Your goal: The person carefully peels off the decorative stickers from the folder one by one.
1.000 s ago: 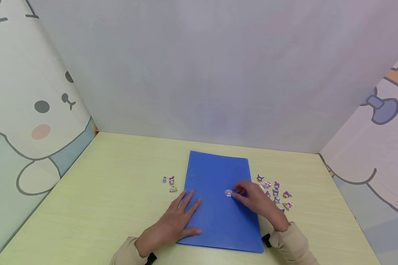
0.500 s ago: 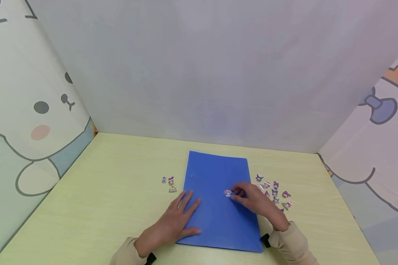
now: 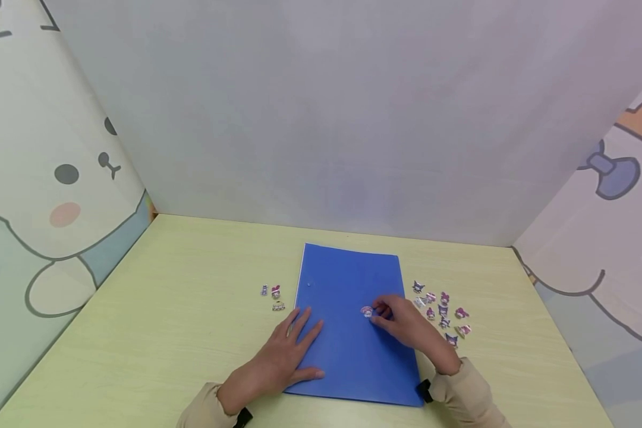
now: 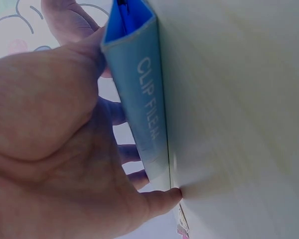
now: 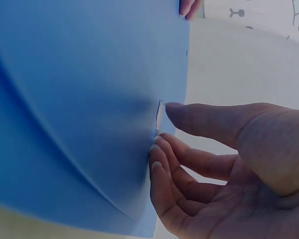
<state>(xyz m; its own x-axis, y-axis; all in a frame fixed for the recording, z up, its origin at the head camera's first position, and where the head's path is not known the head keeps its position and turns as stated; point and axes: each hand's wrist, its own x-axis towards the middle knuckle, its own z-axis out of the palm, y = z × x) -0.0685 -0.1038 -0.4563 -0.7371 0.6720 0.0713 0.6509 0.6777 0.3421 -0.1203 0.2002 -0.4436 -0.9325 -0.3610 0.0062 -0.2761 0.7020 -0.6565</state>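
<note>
A blue clip file [image 3: 348, 368] lies on the table, its spine [image 4: 142, 94] lettered in the left wrist view. My left hand [image 3: 273, 359] rests on its left edge, fingers spread and thumb along the cover. Over the right half of the cover is my right hand [image 3: 403, 321], fingers bent. Its thumb and forefinger pinch the right side of a small pink-and-white cartoon sticker [image 3: 366, 311]. In the right wrist view the sticker [image 5: 159, 115] shows nearly edge-on, close against the cover, between thumb tip and forefinger tip.
Several small cartoon stickers [image 3: 443, 310] lie scattered on the table right of the clip file. Left of it are three more, among them a pink-eared sticker [image 3: 276, 292]. A pale cloth [image 3: 331, 119] hangs behind the table [image 3: 192, 285], with cartoon-printed sheets at both sides.
The right wrist has shifted slightly left, uncovering more of a dark-eared sticker near it. The left hand, clip file and pinched sticker keep their places; the view has moved a little.
</note>
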